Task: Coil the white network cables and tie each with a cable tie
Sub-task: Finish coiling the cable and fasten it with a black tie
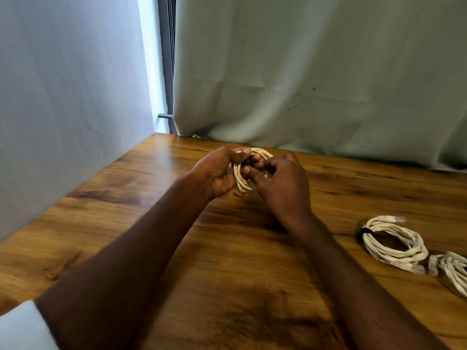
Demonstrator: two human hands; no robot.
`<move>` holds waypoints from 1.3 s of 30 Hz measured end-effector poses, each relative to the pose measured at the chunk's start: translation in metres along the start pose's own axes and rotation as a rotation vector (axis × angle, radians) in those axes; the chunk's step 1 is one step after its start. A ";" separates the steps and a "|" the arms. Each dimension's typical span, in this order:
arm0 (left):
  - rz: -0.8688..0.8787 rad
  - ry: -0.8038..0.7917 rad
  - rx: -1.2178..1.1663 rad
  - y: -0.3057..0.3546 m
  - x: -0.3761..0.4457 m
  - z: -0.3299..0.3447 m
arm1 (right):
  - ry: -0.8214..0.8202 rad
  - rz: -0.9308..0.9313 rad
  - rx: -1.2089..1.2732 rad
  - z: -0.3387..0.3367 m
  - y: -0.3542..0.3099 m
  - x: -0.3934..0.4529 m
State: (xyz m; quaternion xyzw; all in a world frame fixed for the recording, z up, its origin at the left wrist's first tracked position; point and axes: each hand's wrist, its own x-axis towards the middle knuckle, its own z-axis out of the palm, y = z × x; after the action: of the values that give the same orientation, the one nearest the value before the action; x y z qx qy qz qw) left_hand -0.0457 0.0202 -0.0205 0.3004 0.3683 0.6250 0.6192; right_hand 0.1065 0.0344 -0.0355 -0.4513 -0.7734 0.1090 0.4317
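Nearby, both hands, left hand (217,173) and right hand (280,183), gripping white coil (241,181), tied coil (394,242) lying apart on table (126,223)

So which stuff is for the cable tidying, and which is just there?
For the job:
- coil being held, gripped by the left hand and right hand
- tied coil with black tie
- another coil at the edge

Just there:
- wooden table
- curtains

Tabletop (227,248) — wood-grain surface with dark knots, satin sheen catching the light. Held cable coil (240,178) and tied cable coil (394,242): smooth off-white plastic jacket; matt black tie (365,232) on the latter. Backdrop curtain (316,72) — creased, matt pale-green cloth.
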 end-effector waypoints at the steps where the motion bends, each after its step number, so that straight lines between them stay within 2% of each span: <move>1: 0.012 -0.002 0.009 -0.001 0.000 0.002 | 0.023 0.044 -0.009 0.001 0.000 0.000; 4: 0.091 0.028 0.126 -0.004 -0.001 0.007 | 0.064 0.187 0.023 0.000 -0.001 0.002; 8: 0.229 0.097 0.301 -0.010 0.001 0.013 | -0.002 0.348 0.095 -0.009 -0.003 0.003; 10: 0.310 0.172 0.425 -0.012 0.002 0.011 | -0.033 0.363 0.105 -0.011 -0.005 0.004; 12: 0.330 0.201 0.461 -0.009 0.002 0.008 | -0.031 0.370 0.226 -0.010 -0.006 0.006; 14: 0.327 0.185 0.462 -0.008 0.000 0.007 | 0.003 0.354 0.292 -0.011 -0.008 0.005; 17: 0.389 0.173 0.622 -0.012 0.000 0.009 | 0.054 0.254 0.209 -0.011 -0.007 0.004; 19: 0.440 0.143 0.724 -0.016 0.002 0.007 | 0.078 0.284 0.233 -0.013 -0.006 0.006; 21: 0.455 0.121 0.775 -0.016 0.001 0.004 | 0.075 0.401 0.488 -0.021 -0.003 0.012; 24: 0.463 0.098 0.796 -0.011 -0.001 -0.002 | -0.039 0.581 0.959 -0.038 0.001 0.019; 26: 0.469 0.093 0.808 -0.010 -0.001 -0.005 | -0.035 0.615 1.115 -0.045 0.007 0.022; 27: 0.468 0.094 0.796 -0.010 0.000 -0.006 | -0.015 0.598 1.090 -0.046 0.010 0.024; 31: 0.456 0.122 0.772 -0.011 0.002 -0.007 | 0.067 0.312 0.590 -0.033 0.017 0.025; 34: 0.454 0.142 0.726 -0.013 0.004 -0.007 | 0.003 0.083 0.396 -0.024 0.013 0.020; 39: 0.412 0.153 0.667 -0.010 0.004 -0.008 | -0.214 0.033 0.465 -0.027 0.008 0.016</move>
State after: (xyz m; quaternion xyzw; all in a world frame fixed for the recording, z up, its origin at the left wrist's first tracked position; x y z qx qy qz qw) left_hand -0.0470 0.0228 -0.0334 0.5051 0.5280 0.6029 0.3204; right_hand 0.1279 0.0455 -0.0145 -0.3386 -0.7613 0.3381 0.4375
